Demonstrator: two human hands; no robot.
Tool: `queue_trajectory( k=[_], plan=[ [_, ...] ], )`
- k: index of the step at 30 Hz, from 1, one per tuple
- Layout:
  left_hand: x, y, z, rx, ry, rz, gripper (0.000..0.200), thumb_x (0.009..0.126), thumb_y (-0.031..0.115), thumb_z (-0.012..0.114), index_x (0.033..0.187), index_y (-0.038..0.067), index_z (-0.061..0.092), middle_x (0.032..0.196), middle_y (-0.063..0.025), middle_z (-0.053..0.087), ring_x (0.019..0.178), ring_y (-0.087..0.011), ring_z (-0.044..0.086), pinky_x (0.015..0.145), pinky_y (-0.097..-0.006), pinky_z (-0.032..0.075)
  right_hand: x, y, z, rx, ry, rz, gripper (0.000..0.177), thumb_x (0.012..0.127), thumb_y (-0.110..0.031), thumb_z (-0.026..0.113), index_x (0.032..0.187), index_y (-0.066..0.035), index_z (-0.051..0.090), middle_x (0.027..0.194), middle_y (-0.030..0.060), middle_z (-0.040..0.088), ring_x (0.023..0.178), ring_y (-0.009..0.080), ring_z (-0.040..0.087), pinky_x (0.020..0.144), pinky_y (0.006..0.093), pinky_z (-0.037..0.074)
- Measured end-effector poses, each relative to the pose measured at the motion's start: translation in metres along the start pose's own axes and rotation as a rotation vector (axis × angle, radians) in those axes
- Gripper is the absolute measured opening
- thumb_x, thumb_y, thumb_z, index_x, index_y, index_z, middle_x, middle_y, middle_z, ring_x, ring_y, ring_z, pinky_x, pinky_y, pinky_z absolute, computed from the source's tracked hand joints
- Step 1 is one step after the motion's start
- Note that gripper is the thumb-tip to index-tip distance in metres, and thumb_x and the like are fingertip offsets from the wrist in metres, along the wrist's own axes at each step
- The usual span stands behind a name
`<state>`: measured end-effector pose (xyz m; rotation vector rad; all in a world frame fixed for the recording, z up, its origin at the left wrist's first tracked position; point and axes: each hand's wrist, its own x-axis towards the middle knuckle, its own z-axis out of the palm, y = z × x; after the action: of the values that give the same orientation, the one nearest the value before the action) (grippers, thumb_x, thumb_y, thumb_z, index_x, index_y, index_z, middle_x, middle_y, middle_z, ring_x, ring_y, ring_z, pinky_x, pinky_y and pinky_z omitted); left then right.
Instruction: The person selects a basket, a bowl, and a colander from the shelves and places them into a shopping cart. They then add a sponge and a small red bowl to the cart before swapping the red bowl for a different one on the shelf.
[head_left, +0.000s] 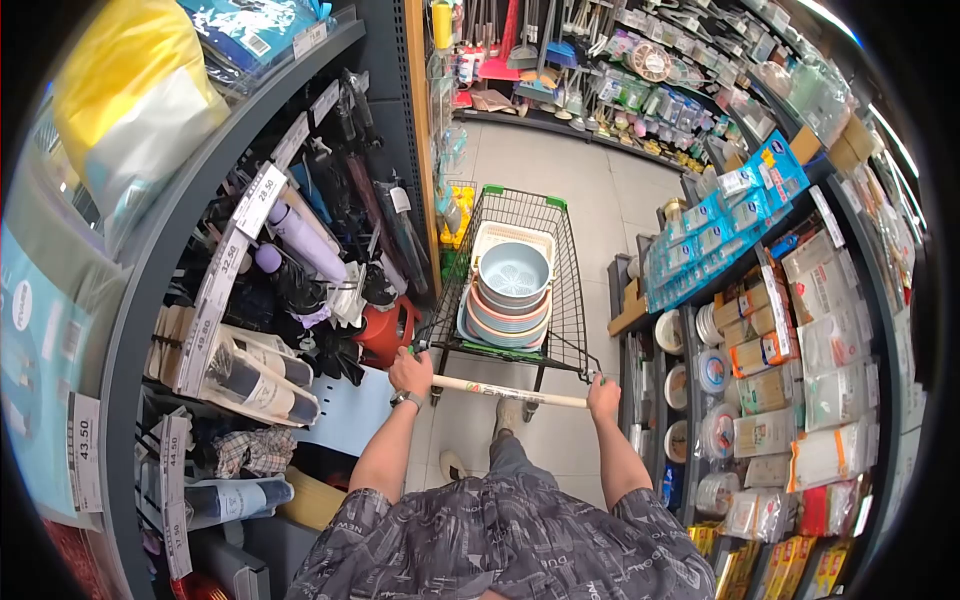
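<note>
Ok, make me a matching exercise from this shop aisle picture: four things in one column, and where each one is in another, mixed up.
Things:
1. bowls
2. watch
3. blue packets
4. right hand

Places:
a. on the shelves to the right
b. closed on the cart handle
c. on the left wrist
d. stacked in the cart

Pairs: 1-d, 2-c, 3-a, 4-b.

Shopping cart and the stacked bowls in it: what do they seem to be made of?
Shopping cart: thin dark wire grid, likely coated metal; green corner caps look plastic. Its handle, gripped by the left hand and right hand, is a smooth cream bar, probably plastic-covered. Stacked bowls: matte pastel, uniform colour, probably plastic or melamine.
</note>
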<state>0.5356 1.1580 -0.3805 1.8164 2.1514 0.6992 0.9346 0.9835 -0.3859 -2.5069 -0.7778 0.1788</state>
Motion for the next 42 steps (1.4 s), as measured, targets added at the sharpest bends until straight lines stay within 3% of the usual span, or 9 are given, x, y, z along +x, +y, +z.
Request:
queue_trajectory(
  k=[9, 35, 42],
  plan=[
    [0.045, 0.040, 0.024, 0.056, -0.070, -0.054, 0.042, 0.087, 0.035, 0.059, 0.104, -0.004, 0.060, 0.095, -0.0271, 0.071, 0.087, -0.0441, 0.071, 0.079, -0.0523, 0.056, 0.068, -0.019, 0.014, 0.070, -0.001, -0.034, 0.051, 0.097, -0.036, 0.056, 0.083, 0.011, 0.069, 0.083, 0.0368, 0.065, 0.081, 0.0535, 0.064, 0.079, 0.0581, 0.049],
    [0.101, 0.116, 0.063, 0.138, -0.059, -0.162, 0.034, 0.086, 0.032, 0.058, 0.095, -0.001, 0.061, 0.087, -0.0281, 0.071, 0.082, -0.0465, 0.070, 0.077, -0.0562, 0.056, 0.184, -0.050, 0.036, 0.189, -0.059, -0.027, 0.047, 0.095, -0.035, 0.057, 0.080, 0.008, 0.065, 0.077, 0.0330, 0.064, 0.078, 0.0516, 0.063, 0.074, 0.0577, 0.047],
    [0.104, 0.115, 0.069, 0.053, -0.037, -0.089, 0.034, 0.088, 0.033, 0.057, 0.093, -0.001, 0.060, 0.088, -0.0274, 0.070, 0.083, -0.0461, 0.069, 0.077, -0.0564, 0.054, 0.193, -0.050, 0.038, 0.138, -0.049, -0.027, 0.046, 0.094, -0.035, 0.057, 0.080, 0.008, 0.065, 0.078, 0.0336, 0.064, 0.078, 0.0515, 0.063, 0.074, 0.0586, 0.047]
  ],
)
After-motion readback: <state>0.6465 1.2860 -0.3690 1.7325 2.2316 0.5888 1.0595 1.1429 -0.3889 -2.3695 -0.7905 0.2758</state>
